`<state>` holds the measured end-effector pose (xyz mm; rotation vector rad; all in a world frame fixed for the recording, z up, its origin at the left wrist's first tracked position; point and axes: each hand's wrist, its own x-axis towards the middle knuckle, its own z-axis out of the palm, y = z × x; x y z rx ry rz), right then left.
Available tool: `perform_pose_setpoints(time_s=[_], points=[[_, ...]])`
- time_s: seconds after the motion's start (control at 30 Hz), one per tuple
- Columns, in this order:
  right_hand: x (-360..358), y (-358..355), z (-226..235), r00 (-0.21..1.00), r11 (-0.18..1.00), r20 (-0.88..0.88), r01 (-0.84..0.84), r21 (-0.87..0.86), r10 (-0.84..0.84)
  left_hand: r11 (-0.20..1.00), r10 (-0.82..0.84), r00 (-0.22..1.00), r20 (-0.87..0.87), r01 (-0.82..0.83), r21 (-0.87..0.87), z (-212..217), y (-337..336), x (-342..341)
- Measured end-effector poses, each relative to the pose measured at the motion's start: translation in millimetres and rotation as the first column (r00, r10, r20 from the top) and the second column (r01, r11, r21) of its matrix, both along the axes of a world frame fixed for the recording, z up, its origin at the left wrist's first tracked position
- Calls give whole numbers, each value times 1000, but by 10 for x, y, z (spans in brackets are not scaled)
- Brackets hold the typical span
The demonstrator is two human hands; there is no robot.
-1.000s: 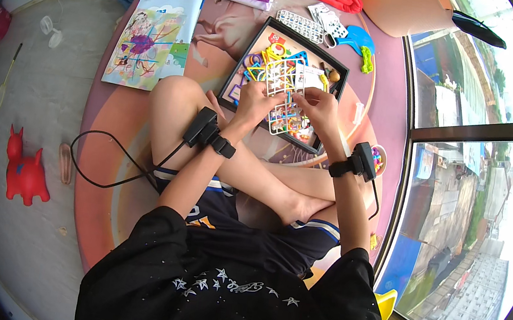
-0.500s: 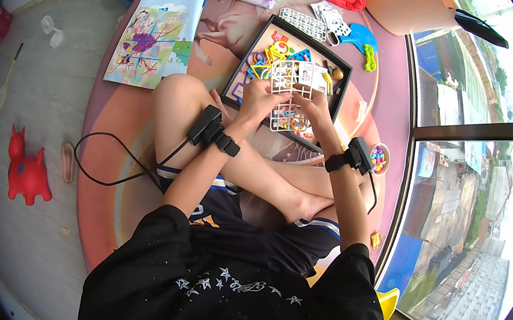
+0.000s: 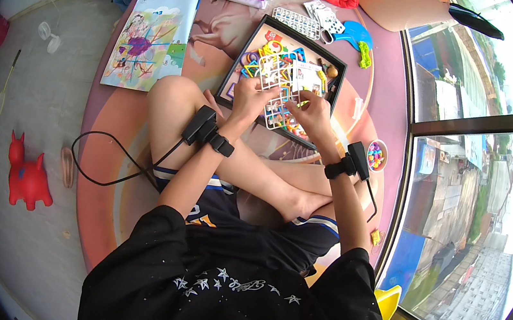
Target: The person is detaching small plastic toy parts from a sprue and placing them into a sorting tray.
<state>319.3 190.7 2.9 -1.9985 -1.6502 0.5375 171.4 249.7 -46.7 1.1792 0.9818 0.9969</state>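
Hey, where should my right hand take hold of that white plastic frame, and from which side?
Probably pinch the right outer edge of the white plastic frame, coming from the right. The frame is a thin, open grid, so an edge should pinch easily; your left hand holds its left side, and your right hand is near the right.

No text clearly legible; white stylised script (image 3: 249, 286) and stars across chest of black shirt (image 3: 237, 309), can't make out; partial white character beside orange mark (image 3: 204, 220) on dark shorts (image 3: 258, 243); blue mark (image 3: 157, 13) near top of picture book (image 3: 142, 70), too small; white cards (image 3: 324, 17), markings too small to read
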Motion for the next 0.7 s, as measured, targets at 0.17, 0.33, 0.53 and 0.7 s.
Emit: perform_pose_setpoints(time_s=[0.17, 0.33, 0.53, 0.7], points=[[-55, 53, -40, 960, 999, -276, 49, -10, -50, 1000, -6, 995, 96, 8, -22, -5, 25, -29], [181, -13, -122, 613, 984, -778, -7, -181, -138, 998, -31, 997, 70, 35, -55, 45, 41, 9], [176, -42, 41, 768, 983, -637, -56, -172, -68, 995, -49, 995, 89, 56, -81, 10, 53, -23], [159, 95, -102, 981, 993, -160, -99, 69, 109, 997, 15, 998, -66, -10, 74, 0, 12, -1]])
